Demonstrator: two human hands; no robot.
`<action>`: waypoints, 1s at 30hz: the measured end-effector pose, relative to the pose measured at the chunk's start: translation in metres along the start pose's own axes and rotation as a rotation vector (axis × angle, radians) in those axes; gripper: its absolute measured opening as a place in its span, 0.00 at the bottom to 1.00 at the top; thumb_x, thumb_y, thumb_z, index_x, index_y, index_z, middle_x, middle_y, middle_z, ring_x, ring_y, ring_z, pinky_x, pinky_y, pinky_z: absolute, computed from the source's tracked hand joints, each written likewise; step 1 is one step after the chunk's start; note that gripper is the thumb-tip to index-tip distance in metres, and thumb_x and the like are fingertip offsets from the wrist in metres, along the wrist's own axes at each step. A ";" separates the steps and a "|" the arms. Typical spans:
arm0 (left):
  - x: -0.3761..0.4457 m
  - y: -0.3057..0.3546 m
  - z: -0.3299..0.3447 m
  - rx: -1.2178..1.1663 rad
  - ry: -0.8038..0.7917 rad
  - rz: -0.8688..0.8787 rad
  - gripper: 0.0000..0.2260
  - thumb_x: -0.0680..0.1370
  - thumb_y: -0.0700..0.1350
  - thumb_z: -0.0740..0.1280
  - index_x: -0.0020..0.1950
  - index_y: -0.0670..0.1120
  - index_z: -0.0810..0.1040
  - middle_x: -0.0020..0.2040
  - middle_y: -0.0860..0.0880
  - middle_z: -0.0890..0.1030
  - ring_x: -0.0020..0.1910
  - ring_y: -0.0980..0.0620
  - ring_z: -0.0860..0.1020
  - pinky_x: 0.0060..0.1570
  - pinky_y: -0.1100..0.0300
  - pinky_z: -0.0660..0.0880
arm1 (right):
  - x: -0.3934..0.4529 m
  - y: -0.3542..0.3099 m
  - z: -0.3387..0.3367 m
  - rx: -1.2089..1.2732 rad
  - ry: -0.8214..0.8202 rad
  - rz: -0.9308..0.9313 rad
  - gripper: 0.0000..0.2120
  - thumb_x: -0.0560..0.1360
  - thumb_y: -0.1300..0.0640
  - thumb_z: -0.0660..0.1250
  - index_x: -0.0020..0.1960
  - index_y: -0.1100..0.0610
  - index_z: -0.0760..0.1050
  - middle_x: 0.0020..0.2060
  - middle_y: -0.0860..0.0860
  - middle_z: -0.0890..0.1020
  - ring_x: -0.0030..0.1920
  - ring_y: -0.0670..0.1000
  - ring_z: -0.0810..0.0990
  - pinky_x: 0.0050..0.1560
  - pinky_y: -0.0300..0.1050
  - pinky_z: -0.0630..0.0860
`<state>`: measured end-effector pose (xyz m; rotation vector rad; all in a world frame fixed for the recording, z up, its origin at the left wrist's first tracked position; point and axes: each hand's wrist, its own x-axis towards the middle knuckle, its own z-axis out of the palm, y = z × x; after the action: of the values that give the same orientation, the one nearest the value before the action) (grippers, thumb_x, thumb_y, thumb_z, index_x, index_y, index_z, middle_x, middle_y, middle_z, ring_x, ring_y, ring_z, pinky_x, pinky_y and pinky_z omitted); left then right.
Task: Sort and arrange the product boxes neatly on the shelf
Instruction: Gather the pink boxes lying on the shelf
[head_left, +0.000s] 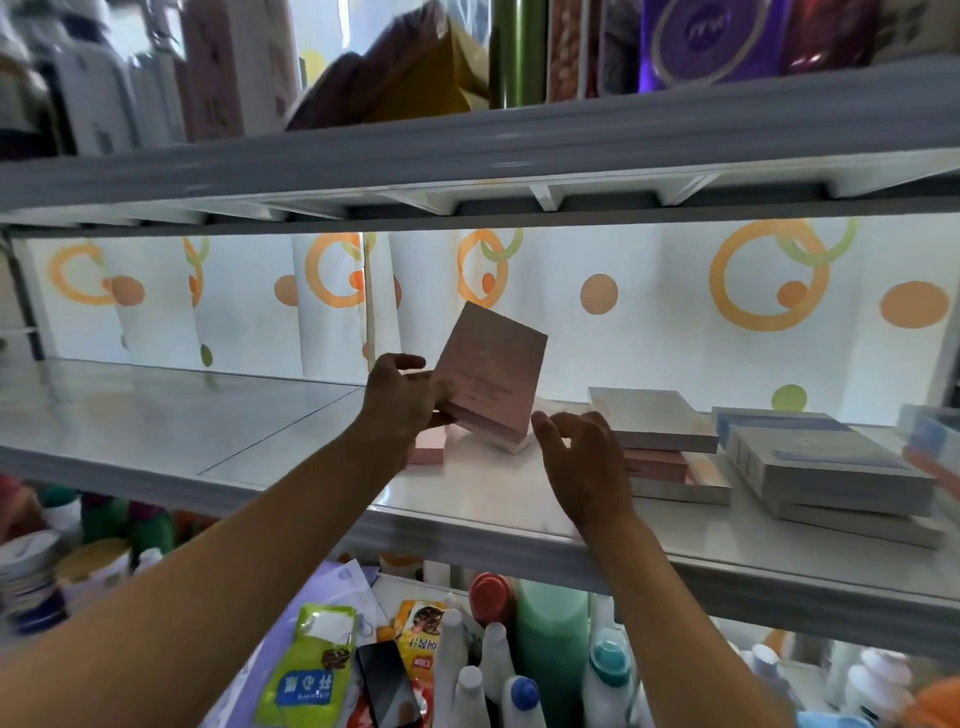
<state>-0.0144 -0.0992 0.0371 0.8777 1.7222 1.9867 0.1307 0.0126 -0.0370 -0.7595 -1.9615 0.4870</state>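
My left hand (402, 400) grips a pink product box (491, 371) by its lower left corner and holds it tilted up above the white shelf (208, 415). Another pink box (428, 449) lies flat under that hand. My right hand (582, 462) hovers open just to the right of the held box, fingers spread, touching nothing. To the right lies a stack of flat boxes: a white-topped one (649, 418) over a pink one (657, 465). Further right, grey-blue boxes (821, 467) are piled crookedly.
A patterned curtain with orange rings (769, 280) backs the shelf. The upper shelf (467, 140) carries boxes and bags. Below the shelf stand bottles (550, 639) and snack packets (311, 665). The left half of the shelf surface is bare.
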 end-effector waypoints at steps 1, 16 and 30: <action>-0.001 -0.008 0.003 -0.068 -0.021 -0.014 0.22 0.74 0.33 0.71 0.62 0.45 0.67 0.55 0.41 0.79 0.50 0.41 0.82 0.38 0.55 0.81 | -0.001 0.000 0.000 -0.026 -0.008 -0.031 0.20 0.81 0.45 0.58 0.46 0.58 0.82 0.40 0.48 0.78 0.47 0.50 0.74 0.45 0.46 0.69; 0.014 -0.085 0.021 0.033 -0.120 0.102 0.17 0.74 0.43 0.73 0.60 0.57 0.77 0.52 0.62 0.82 0.52 0.54 0.81 0.52 0.59 0.78 | 0.020 0.034 0.022 0.025 -0.031 0.105 0.16 0.74 0.50 0.61 0.57 0.51 0.82 0.51 0.49 0.84 0.53 0.53 0.79 0.56 0.52 0.79; 0.011 -0.088 0.025 0.045 -0.143 0.178 0.15 0.75 0.42 0.72 0.58 0.56 0.74 0.48 0.62 0.81 0.45 0.57 0.82 0.38 0.69 0.79 | 0.016 0.033 0.018 0.100 0.068 0.059 0.12 0.77 0.50 0.67 0.60 0.50 0.79 0.52 0.46 0.84 0.55 0.52 0.79 0.56 0.52 0.78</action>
<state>-0.0164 -0.0572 -0.0452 1.1954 1.6646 1.9470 0.1191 0.0472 -0.0561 -0.7617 -1.8422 0.5832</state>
